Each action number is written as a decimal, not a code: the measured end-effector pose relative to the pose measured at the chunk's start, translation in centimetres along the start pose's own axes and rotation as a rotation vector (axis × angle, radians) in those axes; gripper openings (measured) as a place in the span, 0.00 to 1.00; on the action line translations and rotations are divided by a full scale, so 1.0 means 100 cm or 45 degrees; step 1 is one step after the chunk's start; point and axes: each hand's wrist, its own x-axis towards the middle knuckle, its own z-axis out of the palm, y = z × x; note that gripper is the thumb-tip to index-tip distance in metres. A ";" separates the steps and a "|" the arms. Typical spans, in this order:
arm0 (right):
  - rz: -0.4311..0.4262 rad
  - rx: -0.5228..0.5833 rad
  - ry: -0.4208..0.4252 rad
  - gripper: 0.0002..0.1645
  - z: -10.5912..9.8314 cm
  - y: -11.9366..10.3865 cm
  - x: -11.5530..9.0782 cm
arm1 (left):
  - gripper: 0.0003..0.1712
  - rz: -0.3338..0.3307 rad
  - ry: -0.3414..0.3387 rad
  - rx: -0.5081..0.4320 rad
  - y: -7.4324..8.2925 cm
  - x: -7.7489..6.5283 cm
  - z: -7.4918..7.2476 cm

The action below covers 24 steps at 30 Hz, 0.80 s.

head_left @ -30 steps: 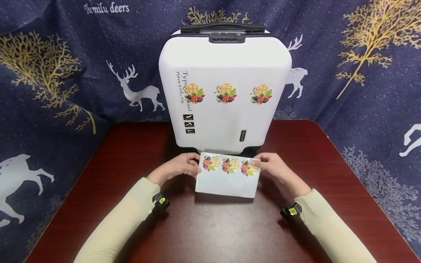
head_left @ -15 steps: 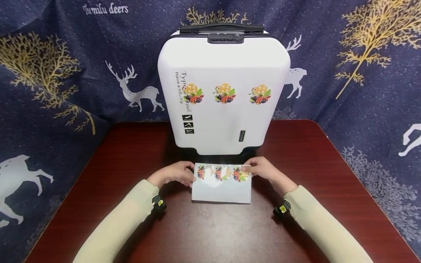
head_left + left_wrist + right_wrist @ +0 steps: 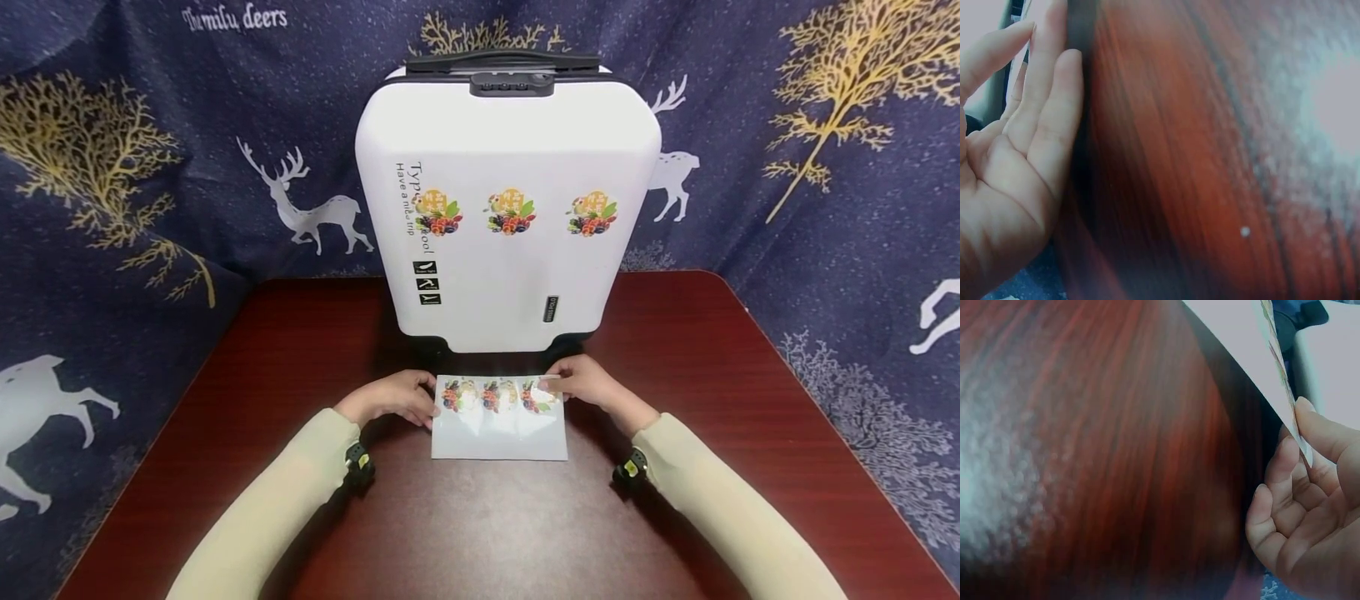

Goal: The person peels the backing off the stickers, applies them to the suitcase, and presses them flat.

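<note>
Both hands hold a white sticker sheet (image 3: 498, 437) by its sides in the head view. Three fruit-and-berry stickers run along its far edge, with glare across them. My left hand (image 3: 396, 398) pinches the sheet's left edge; in the left wrist view, the thumb and forefinger of that hand (image 3: 1019, 137) meet at a thin edge, the other fingers fairly straight. At the far right corner my right hand (image 3: 592, 387) pinches the sheet between thumb and forefinger. The right wrist view shows that sheet (image 3: 1247, 344) slanting up from the table, its corner between thumb and fingers.
A white suitcase (image 3: 495, 283) stands upright just beyond the sheet, with three matching fruit stickers (image 3: 512, 212) in a row on its front. Both are on a dark red wooden table (image 3: 465, 533). Behind hangs a blue cloth (image 3: 187, 158) printed with deer and trees.
Both hands have drawn the sheet toward me and to the left, away from the suitcase's base. It now looks more level, with stronger glare. The suitcase stays put.
</note>
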 end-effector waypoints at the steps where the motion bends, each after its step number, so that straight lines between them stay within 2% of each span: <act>1: -0.001 -0.007 0.001 0.13 0.001 0.000 0.001 | 0.28 -0.004 0.007 0.008 0.000 0.000 0.000; 12: -0.013 -0.207 0.012 0.13 0.004 -0.003 0.005 | 0.30 -0.015 0.011 -0.002 -0.003 0.004 -0.004; 18: -0.001 -0.266 0.011 0.13 0.007 -0.004 0.005 | 0.25 -0.038 0.030 -0.054 -0.009 0.008 -0.009; 24: -0.005 -0.311 0.010 0.14 0.009 -0.004 0.006 | 0.23 -0.013 0.015 -0.052 -0.009 0.008 -0.011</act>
